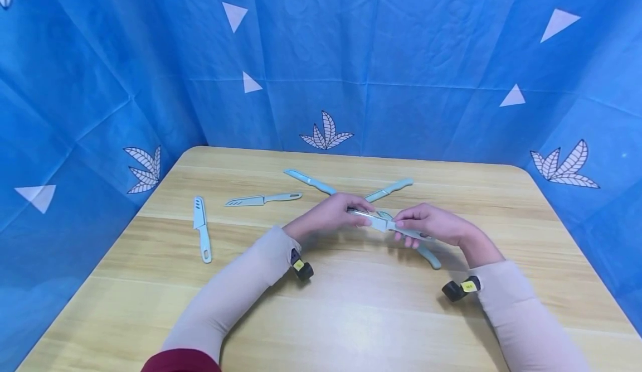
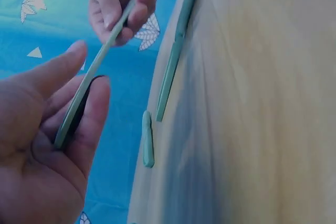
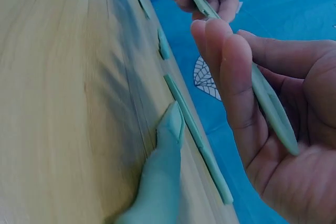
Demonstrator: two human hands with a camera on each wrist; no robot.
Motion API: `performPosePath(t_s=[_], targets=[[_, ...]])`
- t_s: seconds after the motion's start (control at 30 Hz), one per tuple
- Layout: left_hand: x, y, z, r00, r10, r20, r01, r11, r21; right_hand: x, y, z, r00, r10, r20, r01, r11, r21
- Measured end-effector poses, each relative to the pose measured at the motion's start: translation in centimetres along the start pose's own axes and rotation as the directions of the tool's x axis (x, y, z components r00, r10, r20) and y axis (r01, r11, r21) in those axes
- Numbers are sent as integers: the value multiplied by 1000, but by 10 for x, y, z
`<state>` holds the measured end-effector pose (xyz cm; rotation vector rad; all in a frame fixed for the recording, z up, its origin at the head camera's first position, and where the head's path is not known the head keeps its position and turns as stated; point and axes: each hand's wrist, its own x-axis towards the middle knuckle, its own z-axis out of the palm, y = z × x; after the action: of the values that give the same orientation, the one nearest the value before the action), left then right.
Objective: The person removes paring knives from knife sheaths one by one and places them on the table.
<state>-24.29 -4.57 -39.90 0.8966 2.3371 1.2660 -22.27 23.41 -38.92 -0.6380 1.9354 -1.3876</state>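
A pale mint-green knife [image 1: 378,222] is held above the table between both hands, its blade end to the left and its handle to the right. Fingers and thumb of my left hand [image 1: 346,210] grip the blade end, where a dark strip shows along it in the left wrist view. My right hand [image 1: 431,224] holds the handle [image 3: 273,111], which lies across the fingers towards the palm. Below the right hand lies another green knife [image 1: 428,256], partly hidden by the hands. Whether a sheath covers the held blade, I cannot tell.
Behind the hands, two more green knives lie slanted, one on the left [image 1: 311,181] and one on the right [image 1: 388,189]. Farther left are a level knife [image 1: 263,199] and an upright-lying one [image 1: 202,221]. A blue curtain [image 1: 321,54] borders the wooden table [image 1: 351,316].
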Motion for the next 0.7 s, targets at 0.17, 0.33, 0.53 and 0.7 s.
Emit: performPosePath(t_s=[0.17,0.33,0.53,0.7], targets=[[-5,-1,3,992,-114,-59,92,950,-299,2,2,2,1000,-26,4,26,1000,-7],[-9,-2,7,967,-241,-85,163,836,-523,2,2,4,999,-39,6,39,999,12],[-11,-4,12,946,-313,-90,150,665,-732,3,-3,8,999,-49,-18,50,999,19],[-15,-3,15,929,-357,-93,110,508,-854,5,-4,11,998,-42,-50,44,999,33]])
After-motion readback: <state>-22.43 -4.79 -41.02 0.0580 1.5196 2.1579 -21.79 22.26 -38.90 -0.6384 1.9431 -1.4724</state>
